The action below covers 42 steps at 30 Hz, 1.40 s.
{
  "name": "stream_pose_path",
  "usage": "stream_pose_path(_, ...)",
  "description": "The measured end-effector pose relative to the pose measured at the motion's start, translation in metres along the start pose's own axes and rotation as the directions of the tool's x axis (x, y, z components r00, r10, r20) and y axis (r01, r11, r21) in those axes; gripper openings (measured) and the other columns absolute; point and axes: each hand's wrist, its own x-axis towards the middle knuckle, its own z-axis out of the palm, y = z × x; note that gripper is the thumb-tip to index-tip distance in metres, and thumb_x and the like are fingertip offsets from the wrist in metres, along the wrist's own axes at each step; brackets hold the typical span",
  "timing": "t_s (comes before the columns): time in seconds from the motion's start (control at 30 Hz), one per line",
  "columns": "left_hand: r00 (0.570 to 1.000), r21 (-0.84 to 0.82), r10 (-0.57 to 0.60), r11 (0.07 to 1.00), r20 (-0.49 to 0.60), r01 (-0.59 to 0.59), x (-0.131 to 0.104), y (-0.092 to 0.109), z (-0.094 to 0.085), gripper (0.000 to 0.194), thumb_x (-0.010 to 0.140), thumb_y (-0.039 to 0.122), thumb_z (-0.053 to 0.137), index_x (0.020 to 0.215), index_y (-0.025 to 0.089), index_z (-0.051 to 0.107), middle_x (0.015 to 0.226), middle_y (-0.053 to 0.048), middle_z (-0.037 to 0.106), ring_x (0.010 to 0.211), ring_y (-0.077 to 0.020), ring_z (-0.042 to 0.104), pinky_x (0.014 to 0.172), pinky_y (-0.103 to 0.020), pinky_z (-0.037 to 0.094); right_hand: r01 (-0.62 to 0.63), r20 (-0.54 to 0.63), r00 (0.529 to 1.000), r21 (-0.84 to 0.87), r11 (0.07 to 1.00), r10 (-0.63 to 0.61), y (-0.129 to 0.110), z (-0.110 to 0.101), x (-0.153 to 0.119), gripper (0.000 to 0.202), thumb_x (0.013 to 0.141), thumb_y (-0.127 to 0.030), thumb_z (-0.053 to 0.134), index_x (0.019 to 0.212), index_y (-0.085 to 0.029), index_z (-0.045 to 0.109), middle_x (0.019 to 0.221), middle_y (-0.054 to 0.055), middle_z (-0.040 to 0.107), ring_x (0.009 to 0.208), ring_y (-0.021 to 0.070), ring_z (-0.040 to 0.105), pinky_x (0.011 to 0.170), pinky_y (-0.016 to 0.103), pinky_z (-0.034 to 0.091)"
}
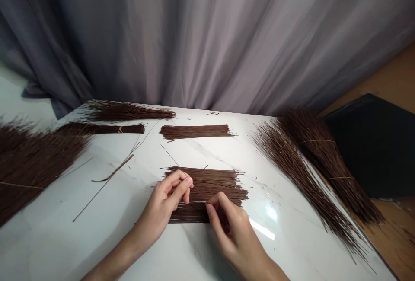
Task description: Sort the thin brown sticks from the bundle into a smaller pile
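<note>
Between my hands runs one thin brown stick [173,158], slanting from upper left down toward the right. My left hand [167,194] pinches it between thumb and fingertips. My right hand [231,227] has thumb and forefinger closed at what looks like the stick's lower end. Both hands are over a flat layer of short brown sticks [214,181] laid side by side on the white table. A second, darker strip of sticks [188,214] lies along the near side of that layer, partly hidden by my hands.
A neat short bundle [196,131] lies farther back. Long brush-like bundles lie at the back left [126,111], far left [35,164] and right [301,177]; another tied bundle [327,155] is along the right edge. Loose strips [113,170] are on the left. A grey curtain [194,34] hangs behind.
</note>
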Motion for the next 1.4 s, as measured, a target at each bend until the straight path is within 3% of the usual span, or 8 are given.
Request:
stream_pose_path(0.33,0.998,-0.04,-0.04,0.998,0.045,0.041,-0.008,0.009,-0.002,0.034,0.101,0.052,0.052,0.085,0.022,0.055,0.065,0.005,0.045,0.057,-0.0122,0.033,0.053,-0.024,0.025,-0.224,0.119,0.973,0.319,0.921,0.196,-0.004,-0.019,0.014,0.035,0.101,-0.051,0.054,0.088,-0.019,0.056,0.07,-0.002,0.054,0.06,0.0111,0.046,0.053,0.023,0.033)
stream_pose_path(0.53,0.882,0.325,-0.109,0.944,0.458,-0.052,-0.023,0.016,0.0,0.036,0.104,0.046,0.047,0.078,0.022,0.051,0.071,0.003,0.054,0.068,-0.0148,0.047,0.065,-0.026,0.034,-0.012,0.216,0.976,0.108,0.994,-0.012,-0.005,-0.053,0.029,0.026,0.104,-0.041,0.053,0.091,-0.019,0.059,0.083,0.002,0.06,0.076,0.0141,0.054,0.067,0.025,0.041)
stream_pose_path(0.63,0.93,0.54,-0.093,0.832,0.354,-0.123,-0.019,0.007,0.002,0.037,0.106,0.044,0.041,0.077,0.022,0.046,0.072,0.004,0.052,0.066,-0.0151,0.047,0.064,-0.028,0.032,0.269,0.195,0.952,-0.16,0.95,-0.236,-0.007,-0.059,0.024,0.019,0.106,-0.029,0.049,0.094,-0.019,0.06,0.091,0.005,0.06,0.083,0.0162,0.054,0.073,0.028,0.04)
stream_pose_path(0.77,0.993,0.47,-0.041,0.883,0.115,-0.018,-0.003,-0.003,0.0,0.033,0.106,0.048,0.041,0.086,0.024,0.051,0.076,0.004,0.056,0.07,-0.0156,0.052,0.069,-0.028,0.037,0.319,0.214,0.939,-0.251,0.914,-0.269,0.0,-0.046,0.012,0.017,0.106,-0.024,0.047,0.094,-0.02,0.058,0.086,0.003,0.06,0.074,0.0143,0.052,0.065,0.027,0.037)
stream_pose_path(0.97,0.967,0.144,-0.036,0.99,0.25,0.0,-0.012,0.014,0.001,0.029,0.104,0.044,0.048,0.088,0.021,0.057,0.074,0.003,0.055,0.07,-0.0143,0.05,0.066,-0.025,0.039,0.171,0.202,0.969,-0.146,0.974,-0.139,0.015,-0.047,0.021,0.021,0.106,-0.03,0.051,0.09,-0.02,0.061,0.088,0.002,0.064,0.079,0.0144,0.058,0.071,0.026,0.043)
stream_pose_path(1.1,0.864,0.332,-0.129,0.942,0.487,-0.047,-0.025,0.026,0.004,0.025,0.102,0.035,0.051,0.082,0.022,0.058,0.075,0.003,0.063,0.07,-0.0145,0.053,0.066,-0.026,0.036,0.242,0.243,0.948,-0.137,0.96,-0.205,0.007,-0.056,0.029,0.022,0.106,-0.032,0.05,0.09,-0.021,0.06,0.087,0.002,0.063,0.078,0.0151,0.056,0.071,0.027,0.043)
stream_pose_path(1.27,0.966,0.624,-0.037,0.77,0.254,-0.135,-0.017,0.013,0.001,0.029,0.104,0.033,0.043,0.077,0.022,0.048,0.072,0.004,0.054,0.064,-0.0152,0.047,0.062,-0.029,0.029,0.322,0.214,0.935,-0.171,0.931,-0.284,0.003,-0.049,0.018,0.02,0.106,-0.027,0.049,0.09,-0.02,0.059,0.084,0.003,0.062,0.075,0.0153,0.056,0.068,0.028,0.041)
stream_pose_path(1.4,0.988,0.464,-0.035,0.885,0.151,-0.04,-0.006,0.004,-0.006,0.029,0.105,0.041,0.042,0.085,0.023,0.051,0.072,0.004,0.052,0.068,-0.0162,0.047,0.064,-0.028,0.032,0.25,0.24,0.949,-0.164,0.954,-0.207,0.012,-0.039,0.012,0.02,0.106,-0.027,0.05,0.09,-0.02,0.06,0.086,0.002,0.064,0.076,0.014,0.058,0.069,0.026,0.042)
